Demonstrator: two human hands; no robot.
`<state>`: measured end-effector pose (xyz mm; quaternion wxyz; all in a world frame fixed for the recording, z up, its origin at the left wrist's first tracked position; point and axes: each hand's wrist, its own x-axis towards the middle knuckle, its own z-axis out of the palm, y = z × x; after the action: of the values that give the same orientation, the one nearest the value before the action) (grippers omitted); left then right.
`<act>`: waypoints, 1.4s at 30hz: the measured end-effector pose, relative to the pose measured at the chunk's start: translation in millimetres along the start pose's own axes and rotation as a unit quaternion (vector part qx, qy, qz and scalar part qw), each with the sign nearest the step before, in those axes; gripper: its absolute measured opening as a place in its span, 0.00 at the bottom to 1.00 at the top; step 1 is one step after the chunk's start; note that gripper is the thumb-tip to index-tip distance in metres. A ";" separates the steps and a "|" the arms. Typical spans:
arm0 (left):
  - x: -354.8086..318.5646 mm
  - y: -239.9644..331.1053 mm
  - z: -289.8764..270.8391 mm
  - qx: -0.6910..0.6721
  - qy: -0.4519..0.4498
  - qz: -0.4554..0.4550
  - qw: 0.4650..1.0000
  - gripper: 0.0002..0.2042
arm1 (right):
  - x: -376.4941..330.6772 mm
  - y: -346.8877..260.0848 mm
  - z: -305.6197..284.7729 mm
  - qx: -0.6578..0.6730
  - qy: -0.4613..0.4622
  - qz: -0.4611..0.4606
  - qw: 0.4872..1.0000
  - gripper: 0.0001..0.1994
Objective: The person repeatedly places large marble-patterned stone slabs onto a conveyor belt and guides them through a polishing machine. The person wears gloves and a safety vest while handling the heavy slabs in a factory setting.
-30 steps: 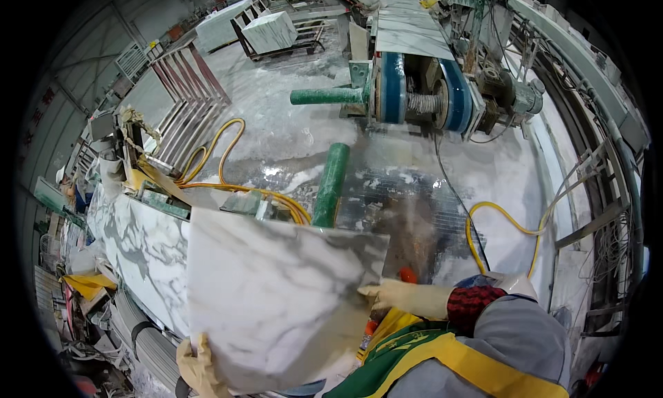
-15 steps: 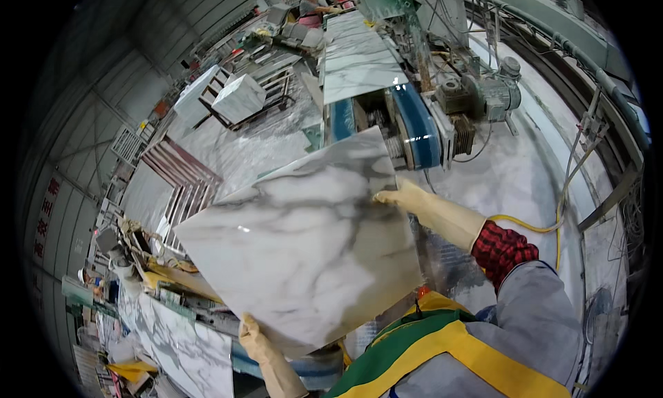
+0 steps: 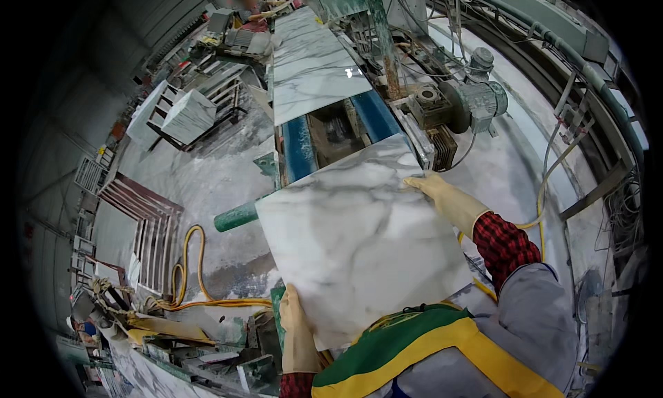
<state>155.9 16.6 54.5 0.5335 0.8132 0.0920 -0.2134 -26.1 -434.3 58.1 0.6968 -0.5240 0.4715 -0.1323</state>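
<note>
Fingers of the right hand point(image 3: 442, 191) and left hand point(image 3: 297, 325) pinch the side edges of the white stone slab point(image 3: 366, 243), tips underneath hidden, between the green apron point(image 3: 397, 329) and blue belts point(image 3: 376, 115), and if one hand slips, the slab might drop and crack.

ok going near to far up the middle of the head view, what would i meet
Green-and-yellow apron, held veined slab, blue belts, veined white stone lying farther along the belts.

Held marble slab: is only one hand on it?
No: the left hand grips the held marble slab at its left edge, the right hand at its right edge.
</note>
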 end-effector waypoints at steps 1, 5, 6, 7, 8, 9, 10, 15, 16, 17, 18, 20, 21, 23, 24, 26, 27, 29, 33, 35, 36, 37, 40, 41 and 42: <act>10.3 10.9 17.0 0.002 0.002 -0.018 1.000 0.32 | 20.6 6.8 -8.0 -0.002 0.016 -0.008 1.000 0.31; 86.5 37.0 52.8 0.003 -0.093 0.007 0.996 0.28 | 105.2 20.4 -14.0 -0.100 0.165 -0.037 0.981 0.36; 98.3 49.1 58.6 0.022 -0.111 0.011 0.994 0.28 | 120.9 22.7 -16.8 -0.119 0.177 -0.028 0.977 0.35; 109.6 57.8 65.2 0.041 -0.129 0.014 0.991 0.28 | 135.9 23.4 -23.2 -0.139 0.192 -0.019 0.971 0.35; 122.9 60.3 66.7 0.076 -0.142 0.065 0.985 0.28 | 143.5 18.2 -22.5 -0.122 0.158 -0.004 0.980 0.34; 137.7 59.6 69.5 0.109 -0.155 0.116 0.975 0.27 | 152.4 13.6 -18.7 -0.105 0.123 0.012 0.987 0.33; 152.6 59.8 72.1 0.123 -0.164 0.112 0.972 0.27 | 156.7 13.4 -14.7 -0.118 0.134 0.004 0.984 0.30; 214.3 62.0 98.0 0.031 -0.186 -0.059 0.980 0.27 | 148.8 65.3 -55.1 -0.146 0.105 -0.129 0.975 0.27; 221.4 64.3 103.1 -0.016 -0.188 -0.084 0.978 0.27 | 137.7 79.6 -66.6 -0.116 0.091 -0.098 0.984 0.28; 227.8 70.7 105.1 0.021 -0.196 -0.066 0.978 0.27 | 118.0 83.6 -71.7 -0.036 0.087 0.078 0.993 0.29; 233.1 79.8 108.8 0.056 -0.210 -0.047 0.975 0.27 | 99.2 110.2 -82.3 0.019 0.090 0.128 0.988 0.29; 241.8 92.6 112.5 0.127 -0.206 -0.031 0.970 0.27 | 51.5 125.9 -64.7 0.121 0.090 0.179 0.972 0.29; 246.0 100.1 116.8 0.165 -0.199 -0.030 0.966 0.27 | 8.2 91.3 -42.3 0.126 0.087 0.197 0.968 0.29; 253.5 107.6 120.1 0.159 -0.193 -0.047 0.967 0.28 | -48.7 37.2 -12.2 0.081 0.061 0.259 0.960 0.30; 255.8 110.0 121.9 0.121 -0.198 -0.061 0.971 0.29 | -46.5 42.2 -13.8 0.030 0.043 0.216 0.975 0.30; 252.5 116.5 119.6 0.101 -0.210 -0.033 0.972 0.29 | -36.0 53.0 -19.6 -0.028 0.018 0.162 0.986 0.31; 244.6 129.8 112.7 0.122 -0.215 0.012 0.969 0.30 | -30.5 55.6 -20.6 -0.032 0.010 0.151 0.988 0.32; 237.8 142.5 104.0 0.087 -0.237 -0.018 0.967 0.30 | -10.7 53.3 -21.5 0.036 0.012 0.191 0.981 0.33; 216.5 137.5 99.0 -0.039 -0.211 -0.184 0.959 0.30 | 17.9 32.9 -4.6 -0.011 0.048 0.156 0.987 0.28; 208.0 138.9 105.7 -0.036 -0.172 -0.172 0.969 0.30 | 39.2 56.4 -15.1 -0.039 0.033 0.091 0.995 0.30; 222.9 118.1 103.8 -0.042 -0.176 -0.170 0.969 0.31 | 44.9 58.5 -17.8 -0.044 0.029 0.087 0.995 0.31; 238.3 97.0 103.0 -0.046 -0.182 -0.168 0.968 0.32 | 50.0 60.5 -20.7 -0.049 0.026 0.083 0.995 0.32; 237.5 101.3 116.1 -0.078 -0.200 -0.149 0.965 0.33 | 57.9 31.6 -15.4 -0.034 0.027 0.123 0.991 0.33; 240.8 102.1 118.7 -0.085 -0.203 -0.137 0.966 0.33 | 63.3 33.0 -16.9 -0.031 0.024 0.113 0.993 0.33; 243.3 103.4 120.5 -0.093 -0.206 -0.125 0.966 0.32 | 67.4 34.2 -17.6 -0.027 0.021 0.103 0.994 0.33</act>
<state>382.0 -154.5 -9.1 0.5832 0.6809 0.1003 -0.4315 -15.6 -476.4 -6.2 0.6825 -0.4883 0.5407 -0.0583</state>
